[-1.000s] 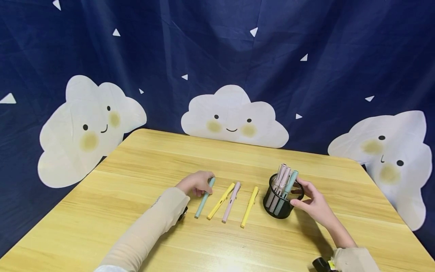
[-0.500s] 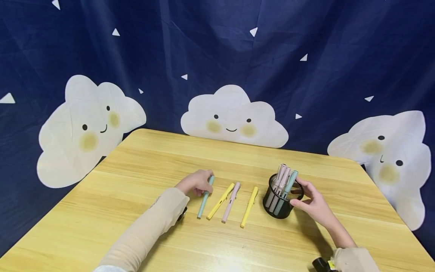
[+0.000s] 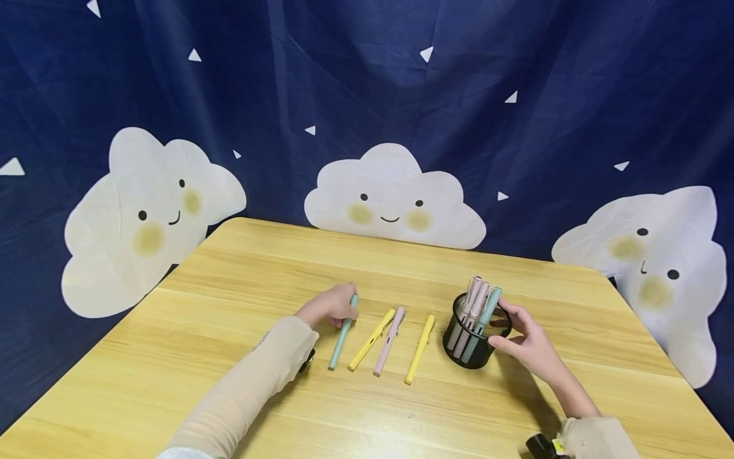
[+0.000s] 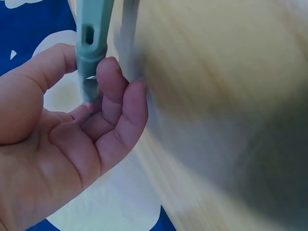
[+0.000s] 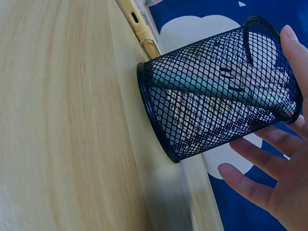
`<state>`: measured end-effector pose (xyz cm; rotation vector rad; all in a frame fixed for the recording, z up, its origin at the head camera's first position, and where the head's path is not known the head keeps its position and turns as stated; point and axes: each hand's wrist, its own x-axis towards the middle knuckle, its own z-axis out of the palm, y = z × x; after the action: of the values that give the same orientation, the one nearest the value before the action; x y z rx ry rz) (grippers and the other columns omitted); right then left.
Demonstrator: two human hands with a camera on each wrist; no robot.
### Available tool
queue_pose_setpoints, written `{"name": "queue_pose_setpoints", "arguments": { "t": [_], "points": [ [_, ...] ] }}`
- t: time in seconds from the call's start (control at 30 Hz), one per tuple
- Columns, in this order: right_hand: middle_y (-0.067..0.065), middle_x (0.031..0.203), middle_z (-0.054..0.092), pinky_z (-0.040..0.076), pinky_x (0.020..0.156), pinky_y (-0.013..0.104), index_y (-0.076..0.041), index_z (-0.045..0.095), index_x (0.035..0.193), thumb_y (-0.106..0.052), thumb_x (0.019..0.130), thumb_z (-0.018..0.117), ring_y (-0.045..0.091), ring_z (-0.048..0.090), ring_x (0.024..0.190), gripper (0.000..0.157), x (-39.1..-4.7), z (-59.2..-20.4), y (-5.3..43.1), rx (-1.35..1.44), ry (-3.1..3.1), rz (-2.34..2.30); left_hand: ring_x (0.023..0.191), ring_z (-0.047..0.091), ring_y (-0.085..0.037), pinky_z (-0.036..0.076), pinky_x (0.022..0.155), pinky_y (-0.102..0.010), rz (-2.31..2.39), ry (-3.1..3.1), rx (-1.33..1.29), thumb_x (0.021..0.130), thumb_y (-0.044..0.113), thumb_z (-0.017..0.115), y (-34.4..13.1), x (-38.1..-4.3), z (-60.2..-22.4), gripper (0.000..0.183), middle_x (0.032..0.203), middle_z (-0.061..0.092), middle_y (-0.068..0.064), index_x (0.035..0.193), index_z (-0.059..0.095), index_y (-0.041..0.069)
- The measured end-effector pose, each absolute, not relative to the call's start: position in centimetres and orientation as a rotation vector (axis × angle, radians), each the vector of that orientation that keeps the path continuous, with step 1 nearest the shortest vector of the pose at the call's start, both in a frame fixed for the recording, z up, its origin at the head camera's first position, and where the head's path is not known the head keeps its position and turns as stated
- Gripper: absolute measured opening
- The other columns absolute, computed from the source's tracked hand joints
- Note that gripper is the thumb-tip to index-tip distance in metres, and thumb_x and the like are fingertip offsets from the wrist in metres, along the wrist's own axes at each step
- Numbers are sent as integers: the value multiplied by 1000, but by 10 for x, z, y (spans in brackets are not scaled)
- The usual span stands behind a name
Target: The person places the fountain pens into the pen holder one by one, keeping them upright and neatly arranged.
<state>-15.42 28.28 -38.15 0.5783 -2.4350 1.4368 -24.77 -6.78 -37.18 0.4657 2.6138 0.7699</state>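
My left hand [image 3: 335,303] pinches a mint-green pen [image 3: 343,344] between thumb and fingers near its upper end. In the left wrist view the pen [image 4: 94,29] passes between the thumb and the curled fingers. Over on the right stands a black mesh pen holder [image 3: 484,358], upright on the table. Its right side is held by my right hand [image 3: 533,347], thumb at the near rim and fingers behind. Pink pens [image 3: 474,301] and a green pen [image 3: 490,308] lean inside the holder. The right wrist view shows the mesh wall [image 5: 192,130] close to my fingers.
Between the hands lie a yellow pen [image 3: 371,340], a pink pen [image 3: 390,342] and another yellow pen [image 3: 421,349] on the wooden table [image 3: 321,414]. A dark blue cloth [image 3: 367,76] with cloud faces hangs behind the table.
My left hand has shifted slightly away from me, with the green pen. The pen's near end swung a little right, then back left. The right hand and holder stay put.
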Motion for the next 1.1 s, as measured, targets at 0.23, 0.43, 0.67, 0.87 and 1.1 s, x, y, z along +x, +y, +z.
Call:
{"name": "queue_pose_setpoints", "arguments": {
  "t": [0.23, 0.43, 0.67, 0.87, 1.1],
  "points": [
    [37, 121, 40, 49, 65, 19, 14, 35, 125, 12, 73, 65, -7, 45, 101, 61, -154, -382, 283, 587, -2425, 1443, 43, 49, -14, 48, 44, -25, 883, 2577, 448, 82, 6, 63, -70, -250, -370, 39, 61, 52, -8, 114, 42, -5],
    [37, 121, 39, 49, 65, 19, 13, 35, 126, 12, 73, 65, -8, 44, 102, 61, -155, -383, 283, 589, -2426, 1448, 45, 50, -15, 50, 48, -28, 1007, 2533, 414, 84, 7, 60, -70, -252, -368, 43, 59, 53, -8, 120, 41, -7],
    [37, 121, 39, 49, 65, 19, 14, 34, 126, 12, 73, 65, -8, 44, 102, 61, -155, -383, 283, 590, -2423, 1450, 46, 51, -15, 52, 51, -29, 1063, 2500, 381, 85, 7, 59, -69, -252, -366, 46, 60, 54, -9, 125, 39, -6],
    [37, 122, 39, 49, 65, 18, 14, 35, 125, 12, 72, 65, -7, 44, 102, 61, -154, -382, 283, 587, -2423, 1450, 41, 49, -13, 51, 48, -28, 1124, 2513, 374, 85, 10, 60, -67, -252, -364, 54, 55, 54, -8, 129, 36, -9],
    [37, 122, 39, 49, 65, 18, 14, 35, 125, 11, 73, 65, -9, 43, 102, 60, -153, -381, 282, 590, -2424, 1447, 39, 48, -13, 51, 46, -29, 1219, 2476, 431, 84, 9, 61, -62, -252, -362, 62, 57, 54, -9, 137, 30, -1]
  ]
}}
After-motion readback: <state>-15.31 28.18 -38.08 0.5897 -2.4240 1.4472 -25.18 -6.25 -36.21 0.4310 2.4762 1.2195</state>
